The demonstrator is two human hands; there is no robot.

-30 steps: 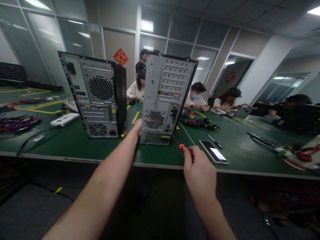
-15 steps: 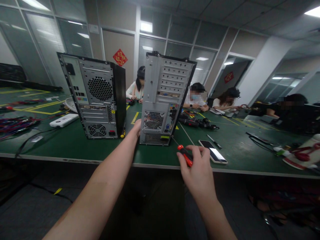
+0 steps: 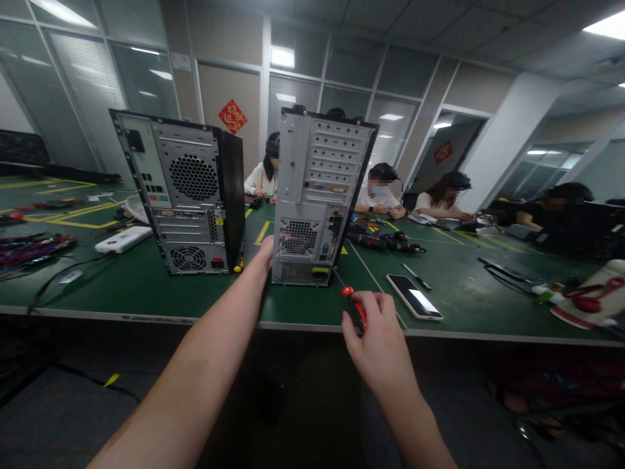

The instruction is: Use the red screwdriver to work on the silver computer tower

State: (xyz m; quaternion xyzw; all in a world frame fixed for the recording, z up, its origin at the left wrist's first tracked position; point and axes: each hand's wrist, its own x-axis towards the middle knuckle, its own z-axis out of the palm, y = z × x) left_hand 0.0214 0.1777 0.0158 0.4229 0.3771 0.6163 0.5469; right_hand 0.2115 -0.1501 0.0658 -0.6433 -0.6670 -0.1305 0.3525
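A grey computer tower (image 3: 297,176) stands upright near the table's front edge, its back panel with ports and vents facing me. My left hand (image 3: 267,249) reaches along the tower's left side; its fingers are hidden behind the case. In my right hand (image 3: 374,326) is a screwdriver (image 3: 348,291) with a red and black handle, gripped between thumb and fingers. Its thin shaft points up and left, the tip near the tower's lower right edge; whether it touches, I cannot tell. A second tower (image 3: 193,189) with a black side stands to the left.
Right of my right hand lie a phone (image 3: 415,297) and a pen (image 3: 416,277). A white power strip (image 3: 123,240) and tangled wires (image 3: 34,251) are at the left. Black cables and tools (image 3: 383,241) lie behind. Several people sit across the green table (image 3: 303,305).
My right hand has shifted slightly left and rolled a little, turning the screwdriver's handle. My left hand stays beside the tower. The view has shifted slightly.
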